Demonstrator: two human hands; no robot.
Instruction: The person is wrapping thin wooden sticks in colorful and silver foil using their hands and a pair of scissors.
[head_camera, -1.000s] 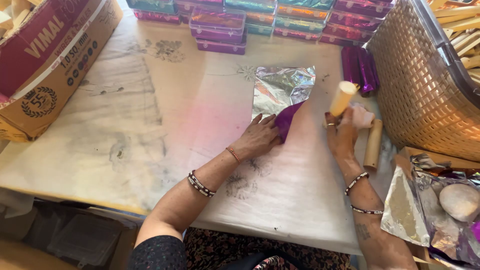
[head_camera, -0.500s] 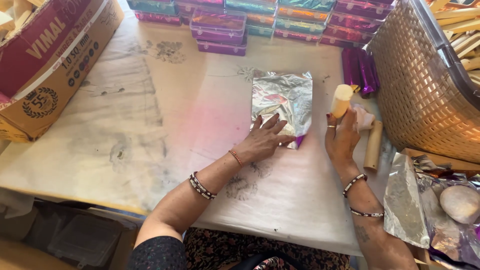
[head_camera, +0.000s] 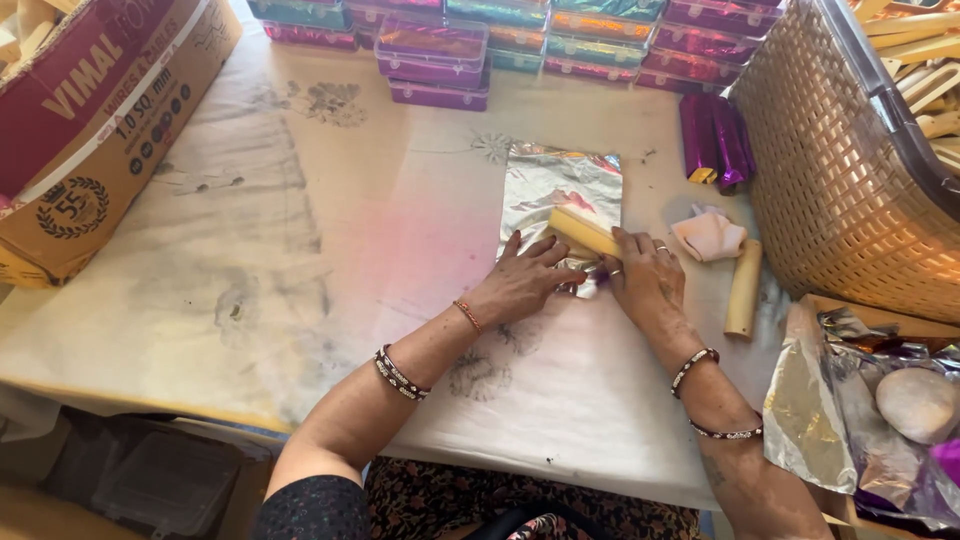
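Both hands lie flat and open on the near end of the shiny foil sheet (head_camera: 563, 195). The left hand (head_camera: 522, 282) and right hand (head_camera: 643, 275) touch the yellow stick (head_camera: 582, 232) lying just past their fingertips.

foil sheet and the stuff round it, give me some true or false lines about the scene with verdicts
1. Both hands rest at the near end of the foil sheet. True.
2. The yellow stick on the foil lies under the left hand. False: it lies between the hands, by the right hand.
3. A second yellow stick lies off the foil, right of the right hand. True.
4. The woven basket stands at the left edge of the table. False: it stands at the right.
5. The purple wrapped sticks lie beside the basket. True.
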